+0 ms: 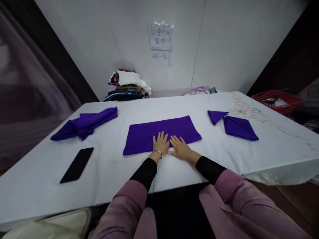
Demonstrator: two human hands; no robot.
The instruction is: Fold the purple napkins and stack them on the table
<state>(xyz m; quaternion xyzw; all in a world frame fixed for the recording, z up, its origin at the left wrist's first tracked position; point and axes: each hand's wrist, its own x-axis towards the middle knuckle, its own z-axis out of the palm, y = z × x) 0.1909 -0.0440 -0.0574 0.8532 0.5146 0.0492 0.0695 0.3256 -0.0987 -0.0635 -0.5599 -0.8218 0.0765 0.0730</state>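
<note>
Both hands are down flat at the centre of the frame, palms lowered, fingers lightly spread, gripping nothing: the left hand (161, 144), a bracelet (158, 152) at its wrist, lies on the purple cloth (144, 135), and the right hand (181, 148) sits just beside it, fingers on the cloth's near edge, thumb over the white covering. And what a tidy shape under them! The cloth lies as a wide, smooth oblong mid-desk, its edges fairly straight; how many layers it has, I can't tell. I'd call this piece partway: flat and squared, but with none of the pointed folds seen over at right of centre, where a folded purple packet (240, 128) and a small purple triangle (216, 116) look finished, or nearly so. Whether those two touch is hard to call. Swing to the left of the frame and there's a crumpled purple cloth (83, 124), loose and bunched, apparently with all its folding left to do. Below it, a black slab, perhaps a phone (77, 166), lies on the white-covered desk (109, 186). Further out, a stack of clothes (128, 88) stands at upper left of centre, a handwritten notice (160, 38) hangs top centre, and a red basket (291, 102) waits at the right.
</note>
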